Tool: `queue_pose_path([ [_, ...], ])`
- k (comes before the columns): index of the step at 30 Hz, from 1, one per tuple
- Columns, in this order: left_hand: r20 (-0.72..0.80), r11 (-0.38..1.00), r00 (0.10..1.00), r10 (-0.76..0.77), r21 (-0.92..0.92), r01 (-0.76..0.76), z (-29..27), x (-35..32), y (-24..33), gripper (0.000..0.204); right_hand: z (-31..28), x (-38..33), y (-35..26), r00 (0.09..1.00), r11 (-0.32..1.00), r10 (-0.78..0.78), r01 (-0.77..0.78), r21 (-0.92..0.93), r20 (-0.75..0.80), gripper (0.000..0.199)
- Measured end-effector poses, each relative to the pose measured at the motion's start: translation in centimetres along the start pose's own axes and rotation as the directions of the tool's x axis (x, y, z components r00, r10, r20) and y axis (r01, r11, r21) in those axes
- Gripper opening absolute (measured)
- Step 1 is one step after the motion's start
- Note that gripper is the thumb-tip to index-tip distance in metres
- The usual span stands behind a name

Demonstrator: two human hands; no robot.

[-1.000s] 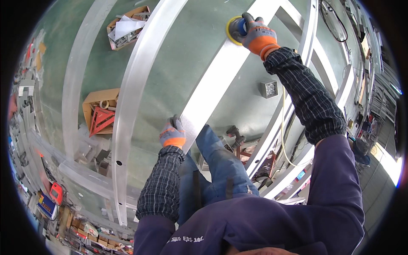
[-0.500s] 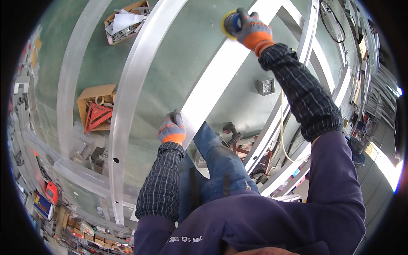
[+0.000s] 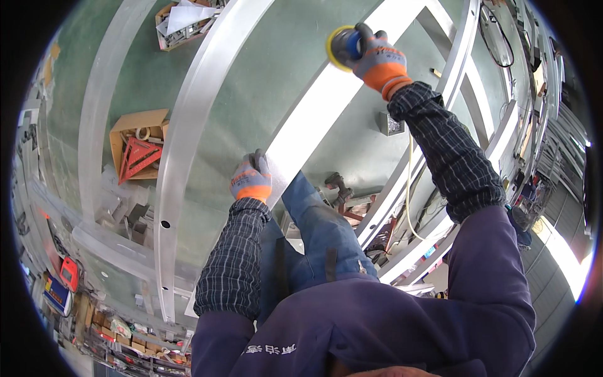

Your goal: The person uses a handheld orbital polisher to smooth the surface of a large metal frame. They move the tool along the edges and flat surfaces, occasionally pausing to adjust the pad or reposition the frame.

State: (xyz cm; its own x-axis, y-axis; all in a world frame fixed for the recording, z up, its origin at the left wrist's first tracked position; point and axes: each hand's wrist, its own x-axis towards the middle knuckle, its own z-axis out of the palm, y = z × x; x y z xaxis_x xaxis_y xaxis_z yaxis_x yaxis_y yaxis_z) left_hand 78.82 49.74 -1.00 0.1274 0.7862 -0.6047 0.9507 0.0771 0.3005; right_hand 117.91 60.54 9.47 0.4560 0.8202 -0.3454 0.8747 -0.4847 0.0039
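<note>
My right hand, in a grey and orange glove, grips a round sander with a yellow-edged pad and a blue band. The sander is at the left edge of a broad, bright metal beam, toward its far part. Whether the whole pad touches the metal, I cannot tell. My left hand, in a matching glove, holds the near part of that beam by its left edge. Its fingertips are bunched at the edge. A pale hose hangs below my right forearm.
More metal beams run along the left and right. At the left, a cardboard box holds a red triangular square and a tape roll. A cordless drill lies right of my legs. A small box stands beyond it.
My right hand has drawn the sander a little nearer along the beam, and more of its yellow pad shows. The left hand keeps its place on the beam. The view has shifted slightly.
</note>
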Motion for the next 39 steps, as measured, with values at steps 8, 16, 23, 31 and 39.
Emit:
queue_pose_path([
  [8, 0.020, 0.999, 0.999, -0.030, -0.041, 0.031, -1.0, -0.1, 0.6, 0.054, 0.3, -2.1, -1.2, 0.998, 0.999, -0.047, 0.048, -0.016, 0.047, 0.080],
  [16, 0.025, 0.997, 0.999, -0.045, -0.069, 0.047, -0.8, 0.0, 0.5, 0.056, 0.9, -1.8, -1.9, 0.993, 0.990, -0.116, 0.114, -0.088, -0.011, 0.083],
  [23, 0.047, 0.997, 0.997, -0.064, -0.033, 0.066, -1.2, -0.2, 0.8, 0.053, 1.1, -1.5, -3.0, 0.984, 0.969, -0.177, 0.173, -0.174, -0.007, 0.076],
  [31, 0.084, 0.996, 0.994, -0.065, -0.049, 0.069, -1.1, 0.2, 0.7, 0.053, 1.5, -4.6, -3.8, 0.972, 0.968, -0.221, 0.229, -0.107, 0.084, 0.076],
  [39, 0.044, 0.996, 0.997, -0.059, -0.071, 0.062, -0.7, 0.1, 0.2, 0.052, 1.6, -4.0, 0.2, 0.986, 0.999, -0.011, 0.005, 0.037, 0.166, 0.084],
])
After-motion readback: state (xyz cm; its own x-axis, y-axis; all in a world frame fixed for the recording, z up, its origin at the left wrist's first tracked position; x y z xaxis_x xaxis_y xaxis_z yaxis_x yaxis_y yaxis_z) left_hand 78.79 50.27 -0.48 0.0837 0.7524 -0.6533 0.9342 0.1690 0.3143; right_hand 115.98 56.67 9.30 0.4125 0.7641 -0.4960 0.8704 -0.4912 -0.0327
